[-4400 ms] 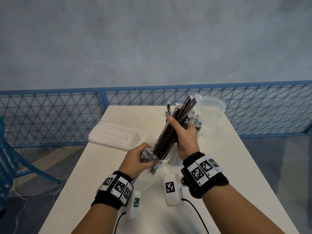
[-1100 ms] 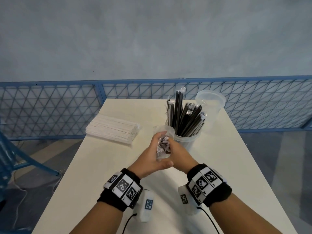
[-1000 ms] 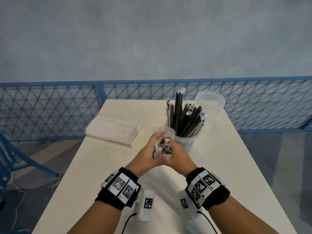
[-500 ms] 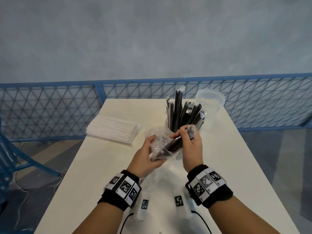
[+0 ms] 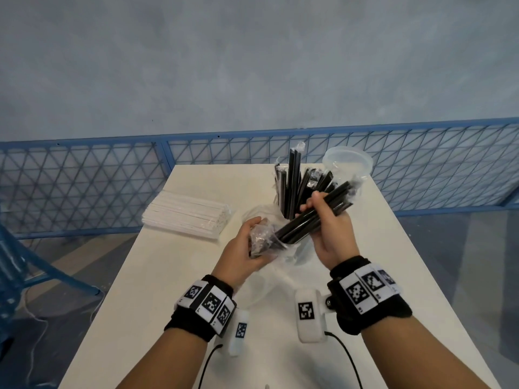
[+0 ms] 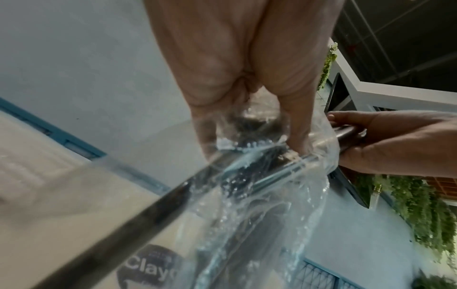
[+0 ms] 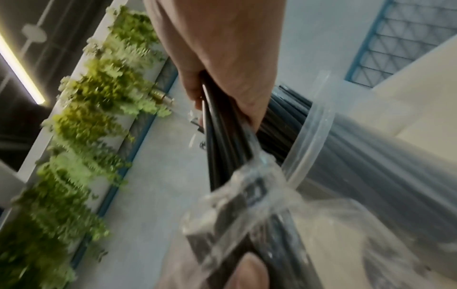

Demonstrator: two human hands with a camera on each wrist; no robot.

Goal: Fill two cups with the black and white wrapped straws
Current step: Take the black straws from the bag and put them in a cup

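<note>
My right hand grips a bundle of black wrapped straws half drawn out of a clear plastic bag. My left hand holds the bag's closed end, low and left of the bundle. Behind my hands stands a clear cup holding several upright black straws. A second clear cup, with nothing in it, stands at the far right corner. A pack of white wrapped straws lies on the white table at the left.
A blue mesh fence runs behind the table. Part of a blue chair stands to the left. Wrist camera cables trail over the near table edge.
About a second ago both hands were working the bag's end together. Since then my right hand has drawn a bundle of black straws up and to the right, out of the bag.
</note>
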